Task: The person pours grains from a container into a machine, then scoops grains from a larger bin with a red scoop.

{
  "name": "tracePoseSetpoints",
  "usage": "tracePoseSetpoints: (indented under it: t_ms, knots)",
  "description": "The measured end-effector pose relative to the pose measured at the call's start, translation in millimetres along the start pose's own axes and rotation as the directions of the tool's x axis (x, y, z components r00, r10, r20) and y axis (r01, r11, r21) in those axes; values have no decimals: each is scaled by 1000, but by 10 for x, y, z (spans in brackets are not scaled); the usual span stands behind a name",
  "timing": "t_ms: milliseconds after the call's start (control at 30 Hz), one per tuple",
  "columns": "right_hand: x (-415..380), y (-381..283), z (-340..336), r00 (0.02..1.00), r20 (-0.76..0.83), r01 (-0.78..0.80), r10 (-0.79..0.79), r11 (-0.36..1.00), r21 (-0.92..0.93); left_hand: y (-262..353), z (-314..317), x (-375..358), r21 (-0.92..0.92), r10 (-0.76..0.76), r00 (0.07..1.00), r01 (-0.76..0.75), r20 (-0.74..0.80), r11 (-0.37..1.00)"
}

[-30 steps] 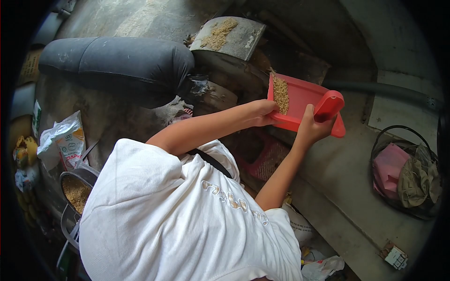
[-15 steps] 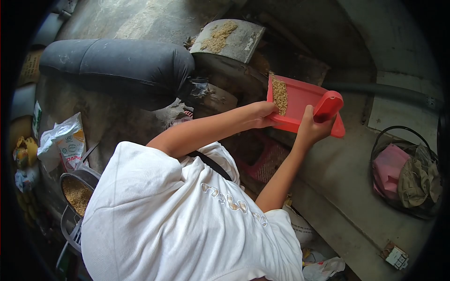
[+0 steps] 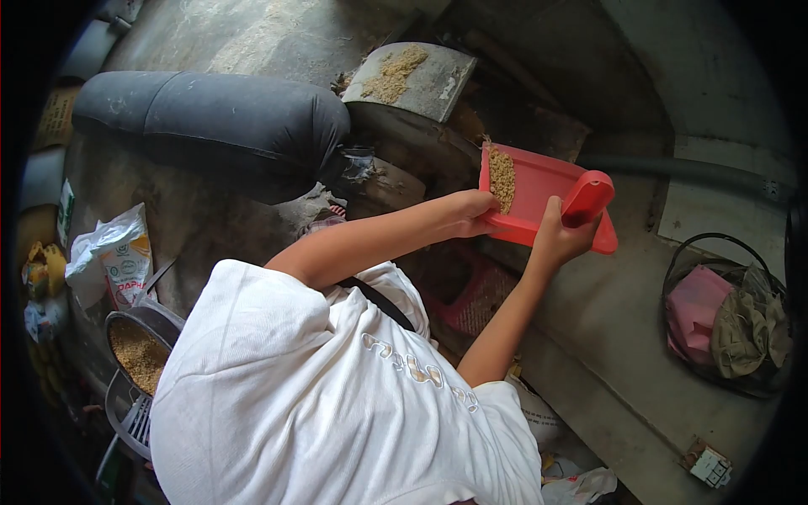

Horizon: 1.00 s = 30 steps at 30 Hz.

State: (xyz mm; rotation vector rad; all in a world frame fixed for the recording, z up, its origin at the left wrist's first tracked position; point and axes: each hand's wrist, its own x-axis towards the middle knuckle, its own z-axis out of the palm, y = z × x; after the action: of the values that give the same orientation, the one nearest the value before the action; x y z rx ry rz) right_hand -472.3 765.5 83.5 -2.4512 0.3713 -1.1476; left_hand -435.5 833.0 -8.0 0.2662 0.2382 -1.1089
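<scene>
A red dustpan point(image 3: 539, 178) is held between my two hands, with a heap of tan grains point(image 3: 502, 181) along its left, open edge. My left hand point(image 3: 473, 212) is closed on the dustpan's near left corner, close to the grains; its fingertips are partly hidden. My right hand point(image 3: 566, 234) wraps around the hollow red handle point(image 3: 589, 198) at the right. Beyond the dustpan, more tan grains point(image 3: 397, 74) lie spread on a curved grey slab point(image 3: 438, 80).
A dark grey, rounded, cloth-covered form point(image 3: 210, 126) stretches across the upper left. At left are a printed plastic bag point(image 3: 122, 261) and a container of grains point(image 3: 139, 353). A black-handled basket point(image 3: 736, 379) with bags stands right. Below the dustpan is a red perforated plastic object point(image 3: 480, 307).
The view has shifted slightly, so most things sit a little lower in it. Both hands keep the same hold on the dustpan, and the grains stay at its left edge.
</scene>
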Motion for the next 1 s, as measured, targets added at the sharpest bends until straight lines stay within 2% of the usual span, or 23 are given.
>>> tracePoseSetpoints:
  t_ms: [500, 733, 800, 933, 1000]
  knots:
    - [10, 25, 20, 998, -30, 49, -49, 999, -12, 8, -33, 43, -21, -18, 999, 18, 27, 1000]
    - [26, 16, 27, 999, -31, 17, -17, 1000, -9, 26, 1, 15, -47, 3, 1000, -2, 24, 999]
    - [27, 29, 36, 997, -48, 67, -68, 997, -26, 24, -21, 42, -46, -10, 1000, 11, 22, 999]
    - [44, 27, 29, 998, -28, 48, -50, 997, -62, 23, -53, 88, -19, -34, 999, 35, 24, 999]
    - [43, -7, 26, 1000, 0, -8, 8, 999, -41, 26, -53, 91, -35, -24, 999, 25, 35, 999]
